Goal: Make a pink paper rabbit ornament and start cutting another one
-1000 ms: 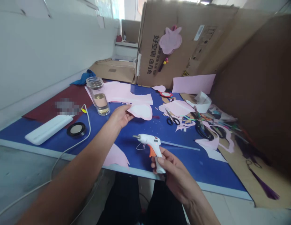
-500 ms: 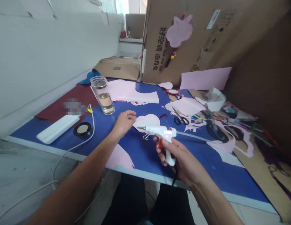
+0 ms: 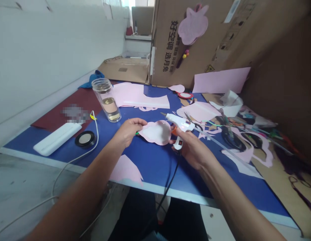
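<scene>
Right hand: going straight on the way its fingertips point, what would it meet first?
Most likely the pink-bordered paper cutout, whose right edge lies just left of the right hand and its glue gun; depth leaves unclear whether they already touch.

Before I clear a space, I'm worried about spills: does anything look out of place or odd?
Yes: the glass jar stands uncapped with liquid inside, near a white cable, seemingly a risky spot. No spill shows. Pink offcuts lie jumbled at the table's right, looking untidy.
</scene>
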